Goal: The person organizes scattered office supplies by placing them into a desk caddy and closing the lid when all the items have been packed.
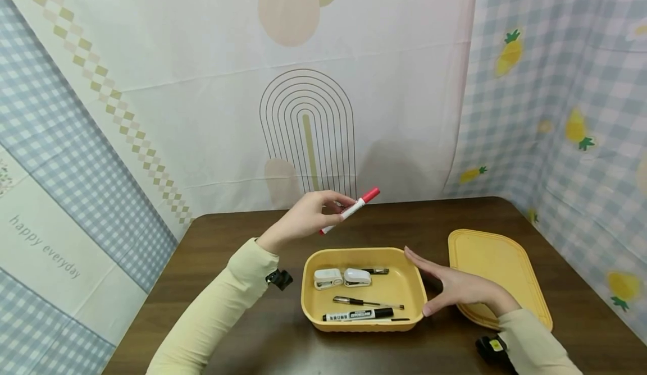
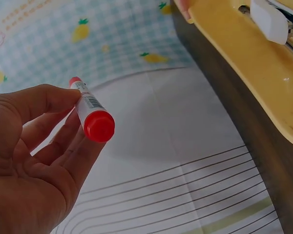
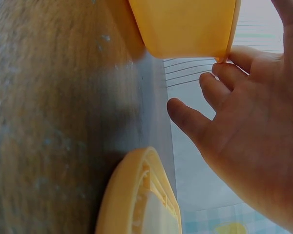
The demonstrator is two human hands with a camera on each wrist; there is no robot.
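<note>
Raised over the back of the table, my left hand (image 1: 313, 215) pinches a whiteboard marker (image 1: 354, 209) between thumb and fingers. The marker has a white barrel and a red cap, and its red end (image 2: 99, 127) faces the left wrist camera. Below it stands a yellow plastic box (image 1: 309, 307) holding two white staplers (image 1: 327, 278), a black whiteboard marker (image 1: 359, 314), a clear pen (image 1: 369, 302) and another slim dark item (image 1: 376, 271). My right hand (image 1: 457, 288) spreads along the box's right side, fingertips and thumb at the rim; its lower fingers (image 3: 188, 117) stand off the wall.
A yellow lid (image 1: 497, 268) lies on the brown wooden table (image 1: 217, 274) to the right, partly behind my right forearm. A white printed cloth (image 1: 202, 83) hangs behind the table's back edge, with checked cloth (image 1: 601, 206) at the sides.
</note>
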